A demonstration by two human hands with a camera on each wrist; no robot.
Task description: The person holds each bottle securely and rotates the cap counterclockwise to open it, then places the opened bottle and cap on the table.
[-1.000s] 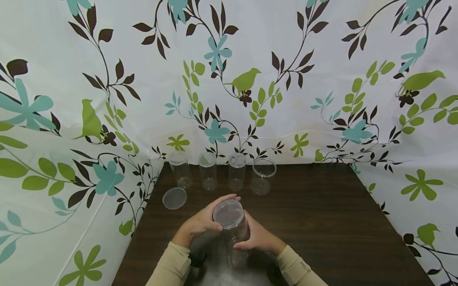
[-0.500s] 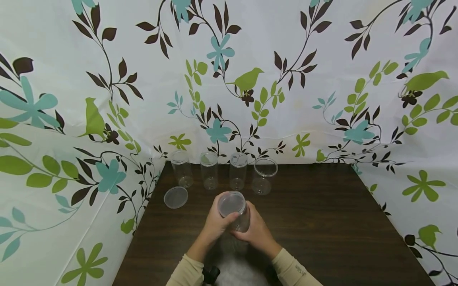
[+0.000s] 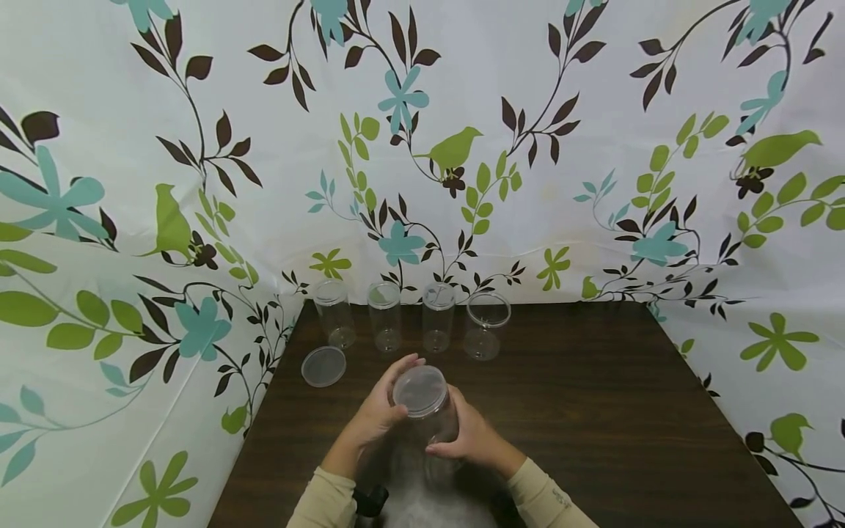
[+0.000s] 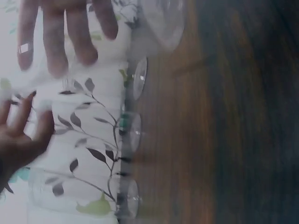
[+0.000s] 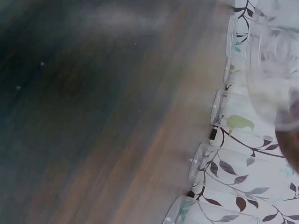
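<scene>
A clear plastic jar (image 3: pixel 441 431) with a translucent round lid (image 3: pixel 419 391) stands tilted between both hands, low over the table. My left hand (image 3: pixel 375 414) holds the lid by its rim, thumb on the near side and fingers round the far side. My right hand (image 3: pixel 474 440) grips the jar's body from the right, thumb across its near side. In the left wrist view, the fingers of the right hand (image 4: pixel 60 35) show blurred at the top, and the left hand (image 4: pixel 23 140) at the left edge. The right wrist view catches part of the jar (image 5: pixel 271 70).
Along the table's back edge stand several clear jars, among them a left one (image 3: pixel 335 315) and a wider-rimmed right one (image 3: pixel 487 326). A loose lid (image 3: pixel 323 367) lies on the dark wooden table (image 3: pixel 594 411). Patterned cloth (image 3: pixel 528 183) hangs behind and at both sides.
Half a second ago my left hand was turned further round the lid, thumb across its near right. It has swung back left, much as one second ago. The right hand keeps its grip.
</scene>
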